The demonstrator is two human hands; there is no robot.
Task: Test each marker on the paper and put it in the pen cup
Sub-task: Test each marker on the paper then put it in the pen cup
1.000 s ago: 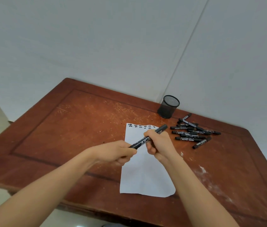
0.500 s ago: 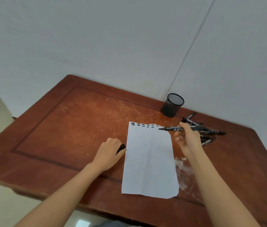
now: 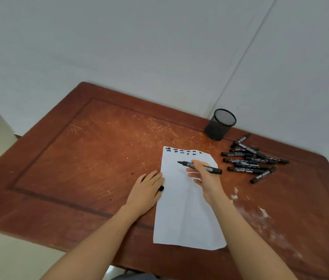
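My right hand (image 3: 205, 176) holds an uncapped black marker (image 3: 212, 169) over the upper part of the white paper (image 3: 186, 217), tip pointing left just below the rows of black test marks (image 3: 181, 152). My left hand (image 3: 146, 189) lies flat on the paper's left edge, with the black marker cap (image 3: 161, 188) tucked under its thumb. The black mesh pen cup (image 3: 220, 124) stands at the back of the table and looks empty. A pile of several black markers (image 3: 250, 160) lies to the right of the paper.
Everything rests on a worn reddish-brown wooden table (image 3: 99, 158) set against a white wall. White scuff marks (image 3: 260, 213) show on the wood at the right. The table's near edge runs under my forearms.
The cap came off the marker and stayed in my left hand, which went down onto the paper's edge. My right hand brought the marker's tip left over the paper.
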